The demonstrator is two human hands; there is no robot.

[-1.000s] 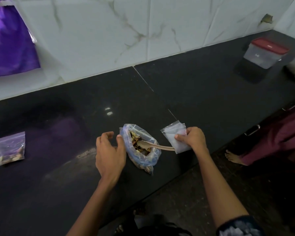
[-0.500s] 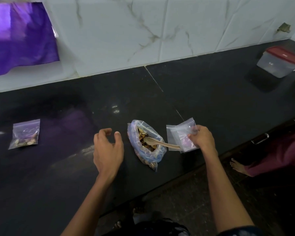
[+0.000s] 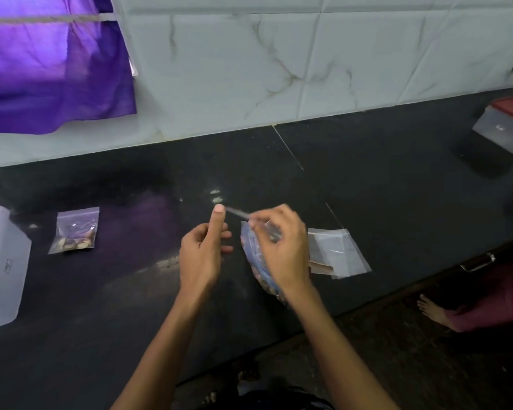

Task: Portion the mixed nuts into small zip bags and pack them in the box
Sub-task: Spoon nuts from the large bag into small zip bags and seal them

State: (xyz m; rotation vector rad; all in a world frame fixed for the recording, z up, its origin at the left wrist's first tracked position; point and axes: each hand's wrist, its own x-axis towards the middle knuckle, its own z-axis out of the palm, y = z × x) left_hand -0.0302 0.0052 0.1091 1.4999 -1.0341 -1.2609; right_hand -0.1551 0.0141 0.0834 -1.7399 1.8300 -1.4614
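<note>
Between my hands I hold a small empty zip bag (image 3: 237, 213), seen edge-on as a thin clear strip. My left hand (image 3: 203, 253) pinches its left end under the raised thumb. My right hand (image 3: 282, 247) pinches its right end with curled fingers. The large blue-tinted bag of mixed nuts (image 3: 253, 261) lies on the black counter, partly hidden behind my right hand. One small filled zip bag (image 3: 74, 232) lies to the left. A clear plastic box (image 3: 0, 267) stands at the left edge.
A stack of empty zip bags (image 3: 341, 253) lies right of my right hand, over a wooden spoon handle (image 3: 320, 265). A red-lidded container (image 3: 507, 125) stands at the far right. The counter's front edge (image 3: 367, 303) runs diagonally; a person's foot (image 3: 430, 309) is beyond it.
My right hand left the stack of empty bags and the spoon, and came up left with one bag. My left hand rose to meet it and took hold of the bag's other end.
</note>
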